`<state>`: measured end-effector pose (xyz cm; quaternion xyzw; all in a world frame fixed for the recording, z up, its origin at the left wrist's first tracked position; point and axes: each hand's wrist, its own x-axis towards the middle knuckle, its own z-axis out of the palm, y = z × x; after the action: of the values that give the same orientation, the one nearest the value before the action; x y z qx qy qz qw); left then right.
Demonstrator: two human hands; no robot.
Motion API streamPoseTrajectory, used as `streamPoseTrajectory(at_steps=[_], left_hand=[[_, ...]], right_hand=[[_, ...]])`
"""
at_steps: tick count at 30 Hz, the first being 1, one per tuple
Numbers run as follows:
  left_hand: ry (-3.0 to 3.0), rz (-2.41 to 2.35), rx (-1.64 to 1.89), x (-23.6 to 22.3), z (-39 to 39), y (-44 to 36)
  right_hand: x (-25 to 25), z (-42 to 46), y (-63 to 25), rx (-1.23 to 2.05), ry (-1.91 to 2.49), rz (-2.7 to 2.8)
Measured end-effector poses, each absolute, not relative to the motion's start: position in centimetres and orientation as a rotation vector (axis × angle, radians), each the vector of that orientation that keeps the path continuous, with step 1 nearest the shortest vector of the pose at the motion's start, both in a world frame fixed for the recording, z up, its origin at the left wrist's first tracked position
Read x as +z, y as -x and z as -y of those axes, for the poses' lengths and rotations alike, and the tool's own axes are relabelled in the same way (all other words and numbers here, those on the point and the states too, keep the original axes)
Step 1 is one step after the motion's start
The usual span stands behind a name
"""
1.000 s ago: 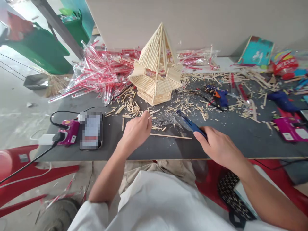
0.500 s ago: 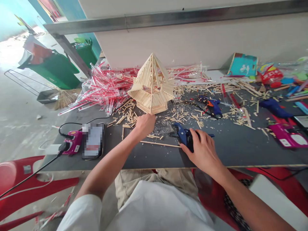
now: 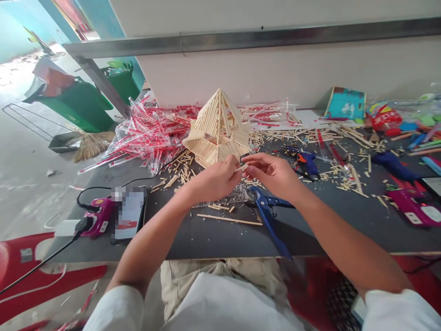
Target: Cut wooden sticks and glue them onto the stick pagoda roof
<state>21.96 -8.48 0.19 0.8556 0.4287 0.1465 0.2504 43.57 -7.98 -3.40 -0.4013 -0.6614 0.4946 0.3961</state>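
Head view: blue cutter [image 3: 267, 211], now released, lies right and forward of stick model [image 3: 218, 138]; short stick [image 3: 241, 168], before model, pinched by left hand [image 3: 218, 180]; freed right hand [image 3: 272, 177] joins it, finger grip unclear.

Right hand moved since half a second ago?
Yes: the right hand moved off the blue cutter and forward, from beside the long stick toward the wooden model.

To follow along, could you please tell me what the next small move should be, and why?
Perhaps bring the short stick toward the wooden model: the left hand and right hand meet at that stick, close before the model, and the blue cutter lies unheld on the table.
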Motion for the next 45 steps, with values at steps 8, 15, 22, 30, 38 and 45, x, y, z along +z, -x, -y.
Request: streamPoseTrajectory(at_steps=[8,15,22,30,38,45], left_hand=[[-2.157,-0.977,0.753,4.1,7.1,-21.2],[-2.209,-1.209,1.175,5.3,5.5,-19.0],[-2.034,-1.007,1.196,3.9,3.8,-17.2],[-1.737,-0.524,0.884,2.6,2.1,-16.3],[-1.683,-0.474,0.859,2.5,2.3,-16.1],[-1.675,-0.431,0.818,2.4,2.2,-16.6]], right_hand=[[1.1,5.2,-42.3,1.196,0.833,1.568],[5.3,3.3,-41.9,0.933,0.82,1.589],[4.0,1.8,-41.0,1.009,0.789,1.64],[3.9,3.2,-39.8,1.275,0.703,1.577],[3.3,3.5,-39.3,1.401,0.616,1.519],[2.9,4.0,-38.2,1.384,0.572,1.518]])
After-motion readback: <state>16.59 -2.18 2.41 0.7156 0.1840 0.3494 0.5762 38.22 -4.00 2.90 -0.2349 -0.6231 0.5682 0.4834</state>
